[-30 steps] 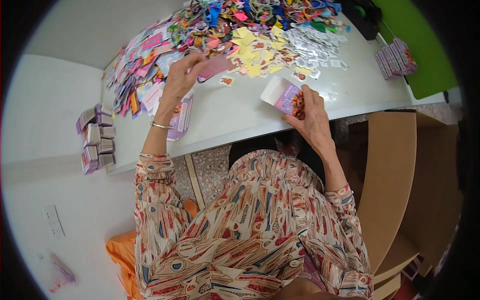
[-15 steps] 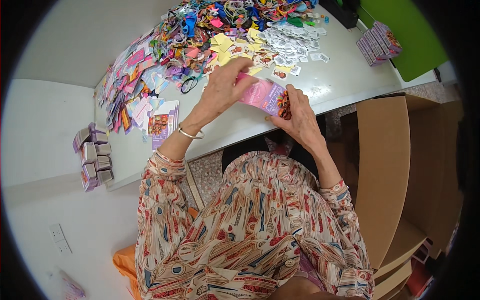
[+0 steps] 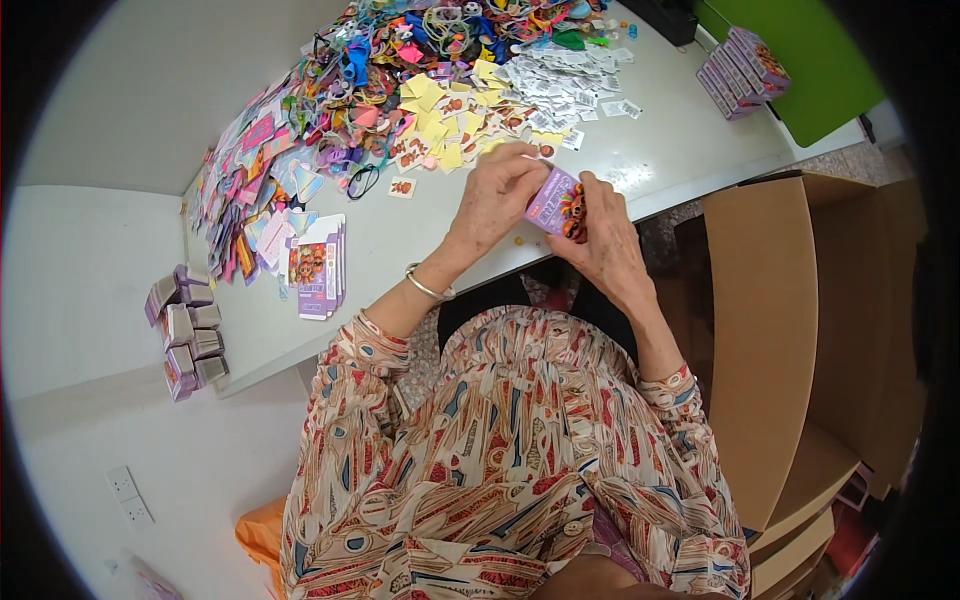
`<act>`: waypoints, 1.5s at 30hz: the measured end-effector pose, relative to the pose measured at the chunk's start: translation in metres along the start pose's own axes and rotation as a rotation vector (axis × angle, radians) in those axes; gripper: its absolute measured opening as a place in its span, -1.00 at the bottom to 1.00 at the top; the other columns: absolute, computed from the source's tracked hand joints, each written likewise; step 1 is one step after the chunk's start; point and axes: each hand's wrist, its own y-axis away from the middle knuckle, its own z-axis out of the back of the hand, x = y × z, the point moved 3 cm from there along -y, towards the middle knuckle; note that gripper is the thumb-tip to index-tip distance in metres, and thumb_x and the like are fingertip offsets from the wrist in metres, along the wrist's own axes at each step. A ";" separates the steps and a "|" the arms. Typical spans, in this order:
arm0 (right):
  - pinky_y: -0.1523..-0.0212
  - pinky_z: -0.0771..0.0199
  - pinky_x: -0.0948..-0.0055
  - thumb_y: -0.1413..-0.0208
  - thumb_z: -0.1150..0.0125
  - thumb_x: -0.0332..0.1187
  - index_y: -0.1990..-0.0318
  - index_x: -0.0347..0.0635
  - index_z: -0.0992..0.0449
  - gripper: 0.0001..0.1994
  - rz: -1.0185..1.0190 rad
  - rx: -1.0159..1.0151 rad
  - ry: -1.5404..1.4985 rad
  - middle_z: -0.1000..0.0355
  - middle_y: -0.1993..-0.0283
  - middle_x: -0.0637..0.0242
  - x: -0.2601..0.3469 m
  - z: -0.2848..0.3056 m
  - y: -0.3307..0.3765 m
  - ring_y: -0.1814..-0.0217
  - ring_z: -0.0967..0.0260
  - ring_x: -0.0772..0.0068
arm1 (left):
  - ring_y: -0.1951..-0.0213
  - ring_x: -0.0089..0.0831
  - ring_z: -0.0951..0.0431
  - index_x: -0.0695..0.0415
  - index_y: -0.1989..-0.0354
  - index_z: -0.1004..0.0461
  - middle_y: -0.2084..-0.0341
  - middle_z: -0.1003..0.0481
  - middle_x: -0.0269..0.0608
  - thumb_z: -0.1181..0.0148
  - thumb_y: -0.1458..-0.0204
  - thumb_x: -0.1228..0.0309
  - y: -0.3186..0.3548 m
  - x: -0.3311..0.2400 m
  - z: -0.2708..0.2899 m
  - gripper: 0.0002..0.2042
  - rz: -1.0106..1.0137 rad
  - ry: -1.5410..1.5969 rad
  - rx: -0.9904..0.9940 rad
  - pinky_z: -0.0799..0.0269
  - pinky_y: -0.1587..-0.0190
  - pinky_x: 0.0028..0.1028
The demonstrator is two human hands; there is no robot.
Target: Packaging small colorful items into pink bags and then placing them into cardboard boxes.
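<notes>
A small purple carton with colourful cartoon figures on its face is held above the table's near edge. My right hand grips its right end, thumb below and fingers over the top. My left hand is closed at the carton's left end, with bent fingers pressed against it and hiding that end. To the left of my hands, a few flattened purple-and-white cartons lie stacked on the table. Small picture cards and yellow squares are spread beyond my left hand.
A large mixed pile of colourful trinkets covers the table's far left, beside white printed packets. Finished-looking purple boxes stand in a row at the far right. Small grey-and-purple boxes sit at the left edge. An open cardboard box stands at my right.
The pink piece that stuck out of the carton's left end no longer shows. My left hand has moved down and right, closer to my right hand, and now presses at that end.
</notes>
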 end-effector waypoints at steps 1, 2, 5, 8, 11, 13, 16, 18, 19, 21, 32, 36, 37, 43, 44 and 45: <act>-0.08 -0.32 0.16 0.18 -0.40 -0.28 -0.22 -0.41 -0.12 -0.19 -0.002 -0.002 0.001 -0.28 -0.03 -0.07 -0.005 0.003 0.001 -0.07 -0.25 -0.08 | 0.13 -0.26 -0.47 0.25 0.28 -0.56 0.16 -0.49 -0.09 -0.22 -0.01 0.45 -0.003 0.000 -0.003 -0.85 -0.001 0.001 0.003 -0.39 0.07 -0.37; -0.08 -0.32 0.16 0.17 -0.39 -0.28 -0.21 -0.41 -0.13 -0.21 -0.024 -0.039 0.041 -0.29 -0.02 -0.07 -0.011 0.010 0.003 -0.06 -0.25 -0.08 | 0.14 -0.27 -0.49 0.25 0.24 -0.54 0.15 -0.50 -0.08 -0.21 -0.03 0.44 -0.005 -0.002 -0.005 -0.83 0.027 0.047 -0.020 -0.41 0.11 -0.38; -0.05 -0.32 0.14 0.11 -0.35 -0.24 -0.18 -0.40 -0.18 -0.28 -0.109 -0.167 0.151 -0.30 0.03 -0.06 -0.031 0.032 0.006 -0.03 -0.26 -0.08 | 0.15 -0.26 -0.49 0.25 0.20 -0.53 0.17 -0.50 -0.10 -0.25 -0.01 0.40 -0.028 0.016 -0.004 -0.78 0.039 -0.002 -0.062 -0.40 0.13 -0.35; -0.04 -0.32 0.14 0.10 -0.34 -0.20 -0.19 -0.39 -0.18 -0.28 -0.165 -0.213 0.159 -0.30 0.02 -0.05 -0.038 0.046 0.002 -0.03 -0.27 -0.08 | 0.19 -0.15 -0.38 0.15 0.33 -0.48 0.22 -0.43 -0.17 -0.32 0.08 0.24 -0.038 0.053 -0.011 -0.73 -0.156 -0.659 -0.095 -0.26 0.07 -0.22; -0.04 -0.32 0.14 0.09 -0.33 -0.18 -0.19 -0.38 -0.18 -0.28 -0.239 -0.214 0.170 -0.30 0.02 -0.05 -0.045 0.050 0.002 -0.03 -0.27 -0.07 | 0.13 -0.15 -0.31 0.10 0.34 -0.45 0.20 -0.39 -0.20 -0.36 0.15 0.20 -0.040 0.056 -0.026 -0.70 -0.135 -0.784 -0.237 -0.18 0.05 -0.22; -0.04 -0.32 0.14 0.11 -0.34 -0.19 -0.18 -0.38 -0.18 -0.27 -0.201 -0.230 0.159 -0.30 0.02 -0.05 -0.049 0.048 0.005 -0.03 -0.26 -0.08 | 0.10 -0.13 -0.29 0.08 0.33 -0.45 0.18 -0.38 -0.21 -0.37 0.17 0.19 -0.045 0.059 -0.029 -0.68 -0.051 -0.763 -0.193 -0.15 0.03 -0.20; -0.04 -0.31 0.13 0.12 -0.35 -0.20 -0.18 -0.37 -0.18 -0.27 -0.176 -0.221 0.144 -0.29 0.02 -0.05 -0.043 0.046 0.004 -0.02 -0.26 -0.10 | 0.14 -0.15 -0.33 0.08 0.33 -0.45 0.22 -0.41 -0.22 -0.38 0.19 0.21 -0.048 0.067 -0.026 -0.68 0.024 -0.772 -0.203 -0.19 0.06 -0.22; -0.03 -0.32 0.12 0.13 -0.35 -0.22 -0.18 -0.36 -0.17 -0.27 -0.176 -0.211 0.140 -0.29 0.03 -0.04 -0.038 0.045 0.002 -0.02 -0.26 -0.10 | 0.20 -0.19 -0.38 0.09 0.34 -0.45 0.27 -0.44 -0.23 -0.37 0.19 0.24 -0.050 0.079 -0.020 -0.70 0.001 -0.794 -0.252 -0.26 0.10 -0.25; -0.02 -0.33 0.10 0.13 -0.35 -0.24 -0.18 -0.36 -0.17 -0.27 -0.175 -0.197 0.133 -0.29 0.03 -0.04 -0.036 0.043 0.001 -0.01 -0.25 -0.11 | 0.29 -0.29 -0.43 0.12 0.34 -0.45 0.35 -0.47 -0.25 -0.36 0.16 0.31 -0.050 0.087 -0.014 -0.74 -0.015 -0.734 -0.226 -0.32 0.20 -0.33; -0.01 -0.34 0.10 0.14 -0.35 -0.25 -0.17 -0.35 -0.16 -0.28 -0.161 -0.210 0.160 -0.29 0.03 -0.03 -0.036 0.039 0.000 0.00 -0.25 -0.10 | 0.39 -0.39 -0.48 0.15 0.34 -0.45 0.43 -0.50 -0.27 -0.34 0.12 0.38 -0.053 0.081 -0.006 -0.78 -0.038 -0.667 -0.189 -0.38 0.30 -0.41; 0.02 -0.39 0.10 0.16 -0.35 -0.28 -0.16 -0.33 -0.16 -0.29 -0.103 -0.120 0.142 -0.30 0.04 0.00 -0.027 0.026 -0.005 0.03 -0.27 -0.08 | 0.36 -0.50 -0.51 0.19 0.39 -0.57 0.48 -0.53 -0.26 -0.24 -0.01 0.48 -0.037 -0.012 -0.031 -0.95 -0.206 -0.296 -0.102 -0.41 0.29 -0.46; 0.03 -0.38 0.10 0.15 -0.35 -0.25 -0.16 -0.33 -0.17 -0.29 -0.136 -0.147 0.145 -0.31 0.04 -0.01 -0.036 0.038 0.002 0.01 -0.28 -0.08 | 0.34 -0.39 -0.50 0.20 0.37 -0.58 0.46 -0.53 -0.21 -0.25 0.00 0.44 -0.039 -0.018 -0.047 -0.91 -0.359 -0.404 -0.093 -0.41 0.23 -0.43; 0.03 -0.37 0.10 0.15 -0.35 -0.24 -0.16 -0.34 -0.18 -0.29 -0.166 -0.165 0.155 -0.31 0.04 -0.02 -0.039 0.044 0.004 0.01 -0.28 -0.09 | 0.34 -0.34 -0.50 0.20 0.35 -0.58 0.43 -0.53 -0.19 -0.25 0.00 0.43 -0.053 -0.015 -0.049 -0.89 -0.261 -0.246 -0.064 -0.40 0.22 -0.41; 0.01 -0.35 0.09 0.13 -0.34 -0.17 -0.15 -0.37 -0.21 -0.29 -0.290 -0.264 0.240 -0.33 0.05 -0.05 -0.060 0.076 0.013 -0.01 -0.29 -0.10 | 0.35 -0.18 -0.51 0.22 0.26 -0.54 0.36 -0.53 -0.07 -0.15 -0.03 0.44 -0.133 0.023 -0.087 -0.85 -0.416 -0.382 0.009 -0.44 0.29 -0.32; 0.01 -0.35 0.10 0.13 -0.35 -0.16 -0.14 -0.37 -0.22 -0.29 -0.308 -0.292 0.232 -0.33 0.05 -0.04 -0.066 0.078 0.017 -0.01 -0.29 -0.10 | 0.33 -0.14 -0.51 0.22 0.22 -0.51 0.38 -0.52 -0.04 -0.10 -0.04 0.47 -0.135 0.020 -0.096 -0.83 -0.547 -0.557 0.022 -0.46 0.32 -0.29; 0.00 -0.35 0.11 0.14 -0.36 -0.15 -0.14 -0.37 -0.22 -0.28 -0.325 -0.319 0.223 -0.33 0.04 -0.04 -0.070 0.080 0.020 -0.01 -0.29 -0.09 | 0.33 -0.14 -0.51 0.22 0.22 -0.51 0.38 -0.52 -0.04 -0.10 -0.04 0.47 -0.138 0.020 -0.102 -0.83 -0.550 -0.554 0.032 -0.46 0.32 -0.29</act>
